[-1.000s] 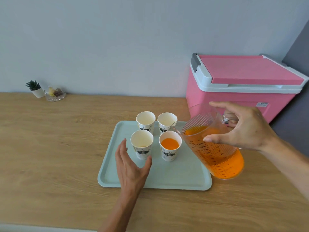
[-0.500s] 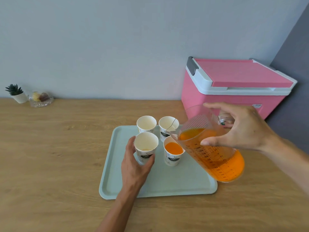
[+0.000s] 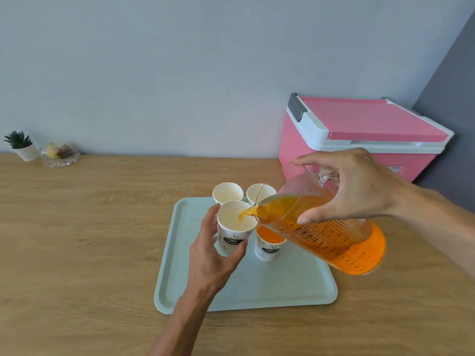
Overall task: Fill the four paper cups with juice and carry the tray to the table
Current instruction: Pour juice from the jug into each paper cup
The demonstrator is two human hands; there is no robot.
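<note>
A pale green tray (image 3: 270, 289) lies on the wooden counter with paper cups on it. My left hand (image 3: 213, 255) grips the near-left cup (image 3: 235, 222), lifted slightly and still white inside. My right hand (image 3: 352, 186) holds a clear measuring jug (image 3: 334, 240) of orange juice by its handle, tilted left, and juice runs from its spout into that cup. The near-right cup (image 3: 268, 244) holds orange juice. Two back cups (image 3: 227, 192) (image 3: 258, 192) look empty.
A pink cooler box (image 3: 359, 134) with a shut lid stands at the back right against the wall. A small potted plant (image 3: 21, 146) and a glass dish (image 3: 60, 155) sit at the far left of the counter (image 3: 90, 240).
My left hand closed around the near-left cup and raised it a little. The jug moved left and tipped further, and juice started to flow into that cup.
</note>
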